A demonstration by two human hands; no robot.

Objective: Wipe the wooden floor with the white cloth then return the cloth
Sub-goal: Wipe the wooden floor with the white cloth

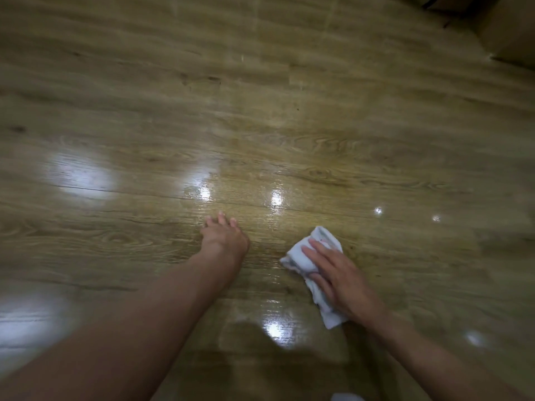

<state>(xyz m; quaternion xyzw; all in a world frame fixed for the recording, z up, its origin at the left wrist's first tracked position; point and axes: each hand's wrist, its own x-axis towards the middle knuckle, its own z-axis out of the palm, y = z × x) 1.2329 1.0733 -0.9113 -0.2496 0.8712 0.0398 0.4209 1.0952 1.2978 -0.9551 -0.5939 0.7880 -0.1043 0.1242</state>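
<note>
A: Where is the crumpled white cotton cloth (311, 264)?

B: On the glossy brown wooden plank floor (289, 125), under the right hand (337, 274). The fingers lie flat and spread, pressing it down, not gripping.

A: And the left hand (224, 234)?

B: Open, empty, palm on the floor. I think it supports the body while wiping.
</note>
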